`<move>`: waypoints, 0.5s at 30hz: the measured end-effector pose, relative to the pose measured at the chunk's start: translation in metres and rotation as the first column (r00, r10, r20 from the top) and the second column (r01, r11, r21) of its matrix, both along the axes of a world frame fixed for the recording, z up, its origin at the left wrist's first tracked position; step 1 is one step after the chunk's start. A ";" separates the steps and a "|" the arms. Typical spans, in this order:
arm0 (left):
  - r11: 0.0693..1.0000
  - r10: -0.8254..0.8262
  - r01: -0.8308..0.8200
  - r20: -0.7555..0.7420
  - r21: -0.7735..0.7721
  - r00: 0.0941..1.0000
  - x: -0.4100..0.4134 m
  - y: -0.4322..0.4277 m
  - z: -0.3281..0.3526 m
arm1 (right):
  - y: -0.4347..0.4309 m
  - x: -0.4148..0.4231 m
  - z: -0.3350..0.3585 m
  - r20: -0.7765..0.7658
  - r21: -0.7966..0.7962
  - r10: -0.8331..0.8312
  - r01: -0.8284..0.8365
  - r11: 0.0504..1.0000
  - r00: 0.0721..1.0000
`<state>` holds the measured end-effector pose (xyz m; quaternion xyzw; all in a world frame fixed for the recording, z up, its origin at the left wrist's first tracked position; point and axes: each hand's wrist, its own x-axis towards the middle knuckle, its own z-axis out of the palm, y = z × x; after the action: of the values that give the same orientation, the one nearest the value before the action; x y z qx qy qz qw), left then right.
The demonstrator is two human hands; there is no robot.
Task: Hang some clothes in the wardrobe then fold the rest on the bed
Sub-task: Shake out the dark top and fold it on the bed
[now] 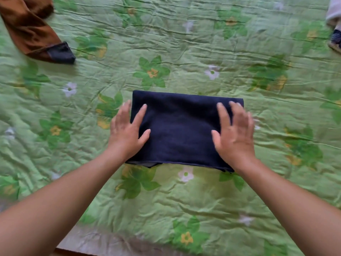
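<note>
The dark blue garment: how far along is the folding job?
Done: the dark blue garment lies folded into a rectangle. In hand: the left hand and right hand press flat on its ends. Left: the brown garment lies crumpled; more cloth at the right edge.

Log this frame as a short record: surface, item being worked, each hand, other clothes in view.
surface: green floral bedspread, wrinkled
item: navy cloth, folded into a flat rectangle, lying mid-bed
left hand: flat, fingers straight, on the cloth's left edge, outer fingers over the bedspread
right hand: flat, fingers spread, on the cloth's right end, slightly blurred
other clothes: brown garment with a dark cuff, unfolded, far left; pale garment and a striped item, far right, cut off by the frame
</note>
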<state>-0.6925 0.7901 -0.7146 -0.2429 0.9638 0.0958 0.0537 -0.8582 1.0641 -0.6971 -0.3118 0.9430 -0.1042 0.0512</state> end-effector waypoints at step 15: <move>0.956 -0.270 0.273 0.040 -0.109 0.962 -0.045 0.008 -0.059 | -0.047 -0.019 -0.071 0.011 0.315 0.284 -0.273 0.909 0.959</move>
<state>-0.7374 0.7977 -0.7736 -0.1122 0.9912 0.0297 0.0642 -0.8773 1.0175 -0.7676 -0.4327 0.8941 0.0608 0.0980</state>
